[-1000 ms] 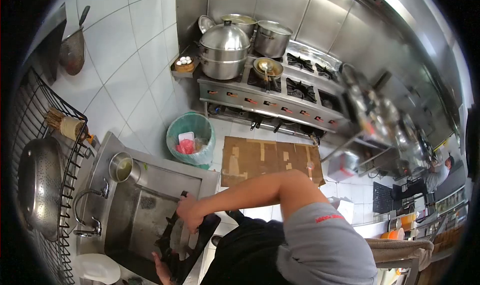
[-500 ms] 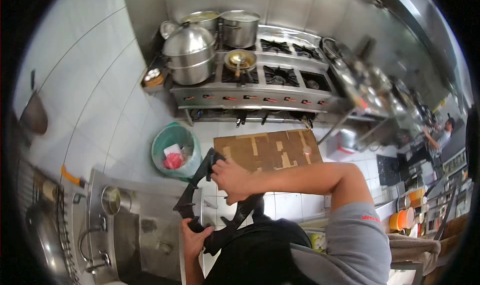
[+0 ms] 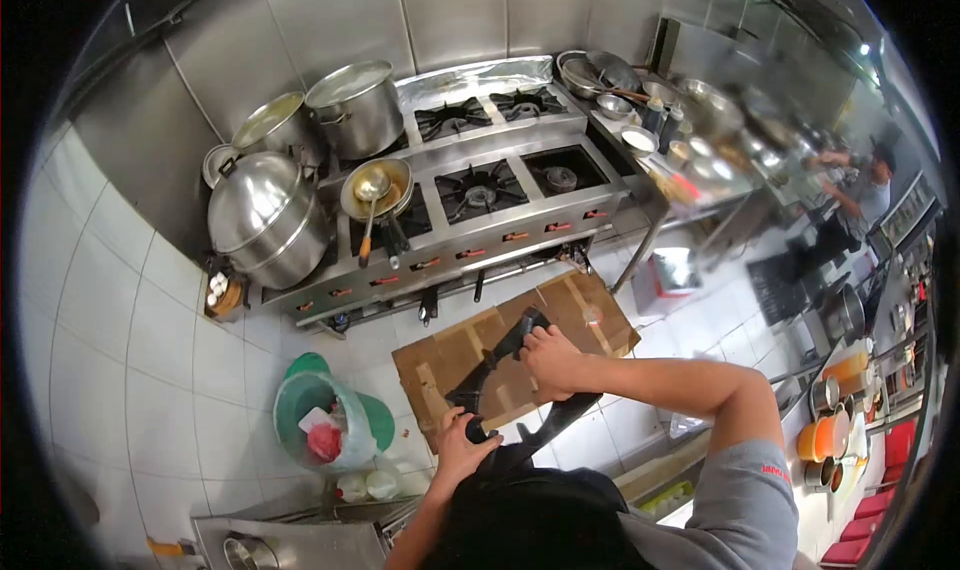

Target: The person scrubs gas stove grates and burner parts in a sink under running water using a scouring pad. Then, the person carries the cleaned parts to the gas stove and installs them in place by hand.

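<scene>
Both hands grip a black burner grate [image 3: 552,422], held tilted in front of my body above the floor. My left hand [image 3: 465,448] is closed around its near left part. Higher up, my right hand [image 3: 550,360] is closed on its far corner. Beyond the grate stands a steel gas range [image 3: 470,260]. Its front right burner [image 3: 560,178] has no grate on it, while the front middle burner [image 3: 480,192] bears a black one. A pan [image 3: 352,206] with a ladle [image 3: 372,185] rests on the front left burner.
Flattened cardboard [image 3: 425,365] covers the floor before the range. A green bin [image 3: 375,425] with a bag stands left. A large steamer [image 3: 260,215] and a stockpot [image 3: 355,110] occupy the range's left side. Another person [image 3: 872,195] is at the far right, past a cluttered side table [image 3: 700,195].
My view has turned right and come closer to the range. The grate, still in both hands, has moved away from the sink and now lies over the cardboard in view.
</scene>
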